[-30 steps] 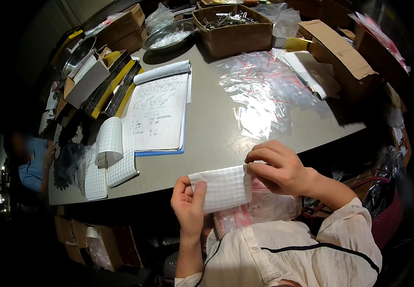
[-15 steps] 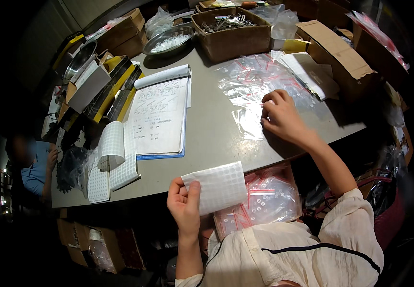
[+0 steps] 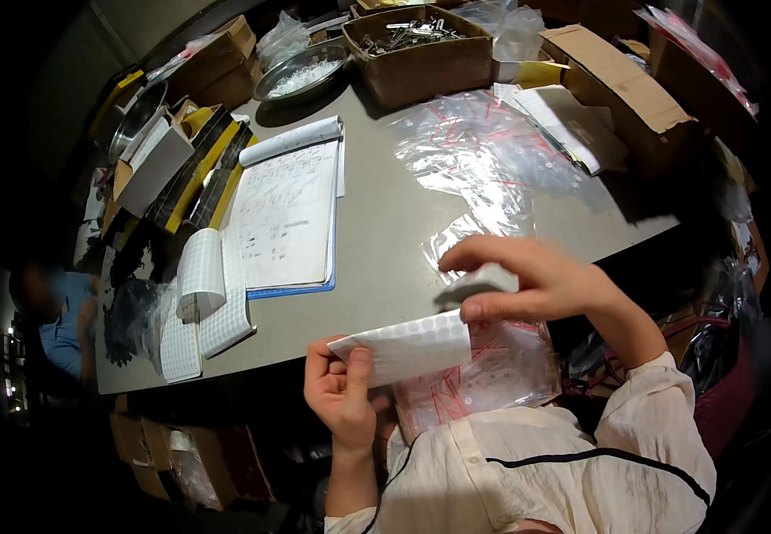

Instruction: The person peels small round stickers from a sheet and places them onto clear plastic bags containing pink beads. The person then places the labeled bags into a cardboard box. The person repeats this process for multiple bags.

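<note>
My left hand [image 3: 343,392] pinches the left end of a white sheet of round stickers [image 3: 412,350], holding it tilted in front of the table's near edge. Over the sheet's right end is my right hand [image 3: 532,283], its index finger stretched out and its thumb at the upper right corner. A pale grey-white patch shows between that thumb and finger; what it is, I cannot make out. Beneath the sheet, a box or tray of clear zip bags with red strips [image 3: 483,383] sits by my lap. Loose clear zip bags [image 3: 483,151] lie spread on the table beyond my right hand.
A clipboard with handwritten pages [image 3: 288,214] and more sticker sheets [image 3: 225,294] lie left. Behind stand a metal bowl of clear pieces [image 3: 301,80], a carton of metal parts [image 3: 417,62] and an opened carton [image 3: 617,76]. Another person [image 3: 69,320] is at far left.
My right hand has come back from the bags on the table to the sticker sheet's right end. The sheet is now tilted to a flatter angle in my left hand.
</note>
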Demonstrator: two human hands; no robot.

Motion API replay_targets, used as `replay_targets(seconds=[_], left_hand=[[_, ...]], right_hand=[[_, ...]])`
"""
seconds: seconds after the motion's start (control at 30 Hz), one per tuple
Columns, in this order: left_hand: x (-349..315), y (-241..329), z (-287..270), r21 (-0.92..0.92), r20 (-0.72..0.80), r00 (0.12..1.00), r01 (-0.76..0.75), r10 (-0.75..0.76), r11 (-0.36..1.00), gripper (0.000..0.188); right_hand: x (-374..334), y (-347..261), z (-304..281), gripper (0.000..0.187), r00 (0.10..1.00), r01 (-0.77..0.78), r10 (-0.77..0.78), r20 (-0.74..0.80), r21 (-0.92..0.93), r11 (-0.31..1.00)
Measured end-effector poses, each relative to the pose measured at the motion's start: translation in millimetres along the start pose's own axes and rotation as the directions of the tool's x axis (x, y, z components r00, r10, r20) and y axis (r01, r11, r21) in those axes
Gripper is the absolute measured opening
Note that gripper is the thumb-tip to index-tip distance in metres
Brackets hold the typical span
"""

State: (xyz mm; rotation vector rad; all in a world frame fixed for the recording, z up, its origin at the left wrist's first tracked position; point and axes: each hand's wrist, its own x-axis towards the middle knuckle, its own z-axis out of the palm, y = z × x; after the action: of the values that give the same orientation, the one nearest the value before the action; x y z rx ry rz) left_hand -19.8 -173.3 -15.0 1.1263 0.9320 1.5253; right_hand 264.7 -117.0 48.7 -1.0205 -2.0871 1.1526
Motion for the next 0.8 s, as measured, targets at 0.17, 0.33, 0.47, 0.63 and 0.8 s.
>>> replay_targets(seconds=[0.17,0.33,0.47,0.63,0.8], left_hand=[[2.2,7.2,6.0,-0.066,0.005,1.000,-0.010,0.010,0.998,0.015],[-4.0,5.7,8.2,-0.036,0.010,0.999,0.053,-0.052,0.998,0.018],[-0.6,11.5,14.6,-0.032,0.133,0.983,0.128,-0.123,0.991,0.021],[1.5,15.3,20.2,0.099,0.201,0.942,0.255,-0.270,0.962,0.022],[2.0,7.7,17.4,0.173,0.239,0.941,0.200,-0.238,0.964,0.022]], right_hand=[[-6.9,1.8,16.9,0.036,0.995,-0.071,0.056,0.079,0.206,0.976],[-6.0,1.0,20.7,0.033,1.000,-0.001,0.000,0.012,0.073,0.997],[-8.3,3.0,32.2,0.027,0.997,0.015,-0.009,-0.083,0.071,0.997],[-14.6,2.2,31.4,0.024,0.992,-0.005,0.024,-0.128,0.147,0.989],[-19.7,2.9,34.4,0.021,0.967,0.103,-0.109,-0.228,-0.037,0.994]])
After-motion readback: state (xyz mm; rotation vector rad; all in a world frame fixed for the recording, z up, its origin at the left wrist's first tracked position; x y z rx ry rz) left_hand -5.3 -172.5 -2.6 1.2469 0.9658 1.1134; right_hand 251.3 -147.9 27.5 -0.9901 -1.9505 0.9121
